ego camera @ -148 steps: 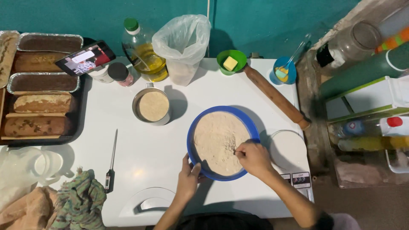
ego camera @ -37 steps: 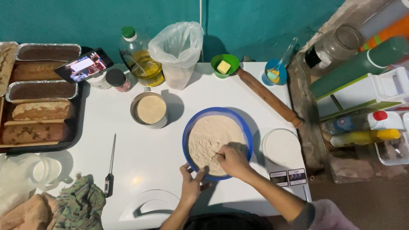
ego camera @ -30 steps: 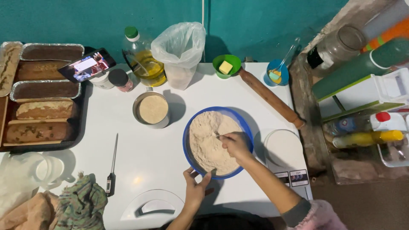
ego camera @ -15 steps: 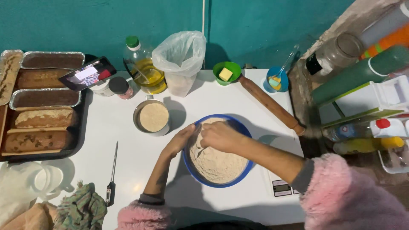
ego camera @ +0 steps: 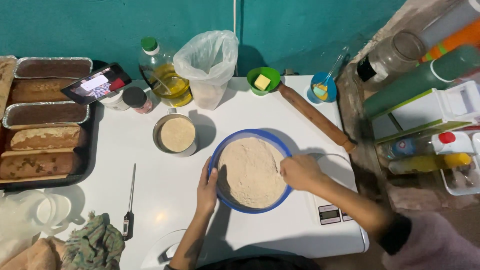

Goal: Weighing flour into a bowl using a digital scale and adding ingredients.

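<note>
On the white bench I see my left hand with fingers clasped on the left rim of the blue bowl of flour. My right hand sits at its right rim, fingers curled into the flour; I cannot tell whether they grip anything.
</note>
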